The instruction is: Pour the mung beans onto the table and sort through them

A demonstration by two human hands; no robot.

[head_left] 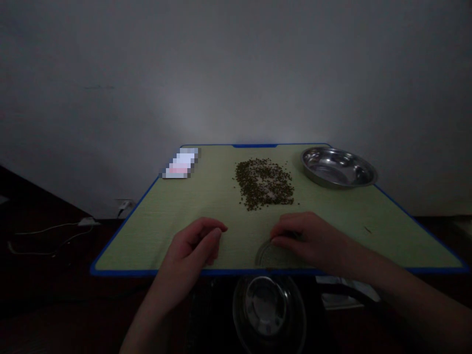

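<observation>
Grains (262, 173) spreading across the table (140, 221)

At far left, the phone (180, 163) is lying by the table's edge. The left hand (199, 243) is hovering near the front, its fingers half curling, thumb nearing forefinger, holding nothing visible. The grains are lying mid-table, beyond both hands. Below the front edge, a lower bowl (266, 306) is showing. The right hand (300, 237) is bending over a ribbed disc (268, 254), thumb and fingers closing together; whether they are gripping it, I cannot tell. Rightmost, a steel bowl (337, 169) is standing.

Likely room in home: small table (132, 246) against plain wall (236, 73), charger (125, 204) in socket, steel basin (339, 169).
</observation>
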